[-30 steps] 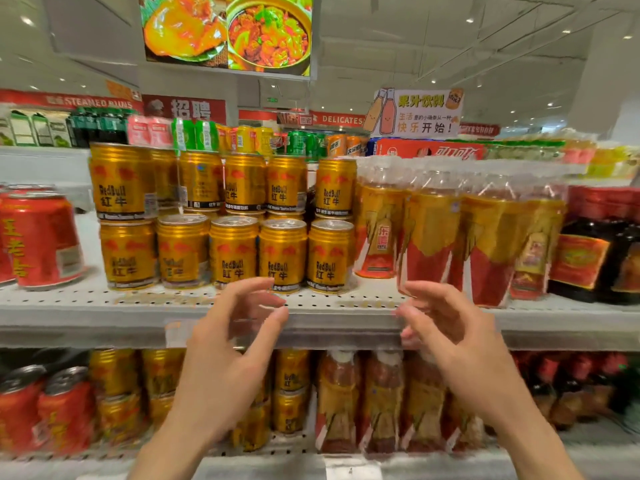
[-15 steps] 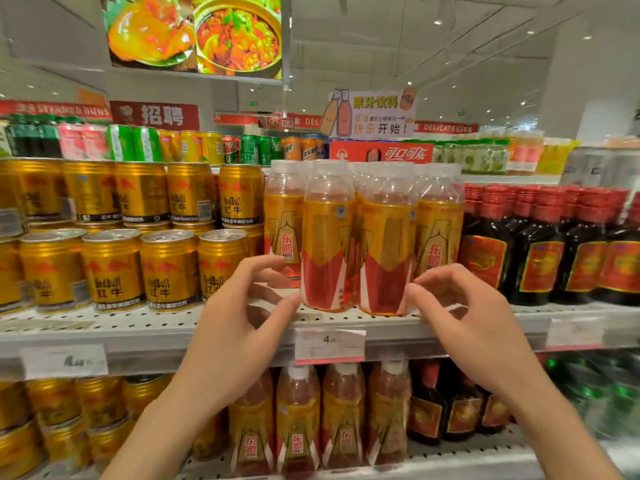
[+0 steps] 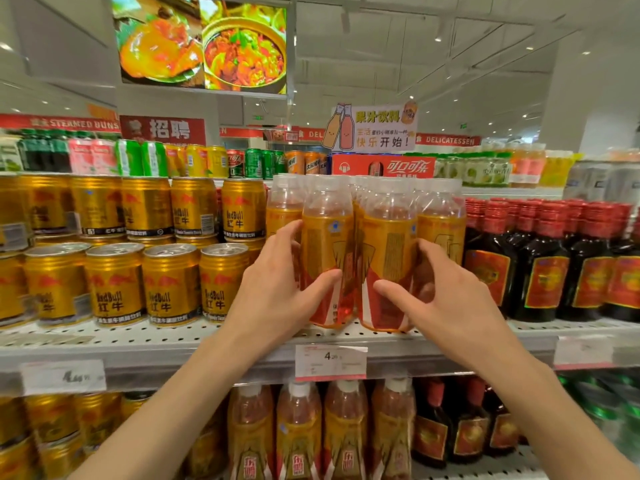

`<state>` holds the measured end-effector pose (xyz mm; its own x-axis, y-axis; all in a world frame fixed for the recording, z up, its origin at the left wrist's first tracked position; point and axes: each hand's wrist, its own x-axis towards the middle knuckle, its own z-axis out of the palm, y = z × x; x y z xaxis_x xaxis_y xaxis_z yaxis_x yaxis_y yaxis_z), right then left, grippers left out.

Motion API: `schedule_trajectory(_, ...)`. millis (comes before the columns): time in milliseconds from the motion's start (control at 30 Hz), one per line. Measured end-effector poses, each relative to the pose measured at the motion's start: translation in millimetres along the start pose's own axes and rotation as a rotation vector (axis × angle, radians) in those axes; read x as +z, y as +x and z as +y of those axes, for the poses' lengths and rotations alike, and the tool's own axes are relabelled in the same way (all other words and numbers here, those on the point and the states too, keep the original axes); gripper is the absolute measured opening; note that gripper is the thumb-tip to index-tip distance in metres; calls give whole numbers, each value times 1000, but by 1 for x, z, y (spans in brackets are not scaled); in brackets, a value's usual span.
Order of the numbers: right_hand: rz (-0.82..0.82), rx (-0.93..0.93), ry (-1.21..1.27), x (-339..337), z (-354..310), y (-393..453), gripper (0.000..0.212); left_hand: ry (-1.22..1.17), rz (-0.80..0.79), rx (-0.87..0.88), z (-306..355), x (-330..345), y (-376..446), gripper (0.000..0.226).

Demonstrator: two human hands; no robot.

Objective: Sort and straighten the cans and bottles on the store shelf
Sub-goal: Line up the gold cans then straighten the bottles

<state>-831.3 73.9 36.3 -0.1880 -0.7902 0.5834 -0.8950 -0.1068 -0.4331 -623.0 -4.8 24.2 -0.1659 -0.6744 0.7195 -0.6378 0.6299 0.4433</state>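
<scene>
Two front bottles with orange-and-red labels and white caps stand at the edge of the white shelf (image 3: 145,344). My left hand (image 3: 273,292) grips the left bottle (image 3: 327,244), thumb across its front and fingers round its left side. My right hand (image 3: 446,299) grips the right bottle (image 3: 389,251), thumb across its lower front and fingers curled round its right side. More of the same bottles stand in rows behind them.
Gold Red Bull cans (image 3: 114,285) are stacked two high to the left. Dark bottles with red caps (image 3: 540,265) fill the right. A price tag (image 3: 330,362) hangs on the shelf edge. The lower shelf carries more cans and bottles (image 3: 346,434).
The view has swung right from the cans to the orange bottles. Both hands moved forward from open in the air and closed round the two front bottles.
</scene>
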Motion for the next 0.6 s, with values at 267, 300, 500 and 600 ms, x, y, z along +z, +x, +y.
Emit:
schedule_trajectory(267, -18, -7, -2, -2, -1, 2, 87, 164, -56, 74, 12, -39, 13, 95)
schedule_trajectory(300, -16, -8, -6, -1, -1, 3, 88, 151, -25, 90, 15, -42, 19, 96)
schedule_trajectory(500, -14, -22, -15, -1, 0, 2, 88, 74, -95, 82, 15, -44, 49, 97)
schedule_trajectory(600, -18, -19, -12, -1, 0, 2, 87, 11, -129, 82, 9, -50, 50, 92)
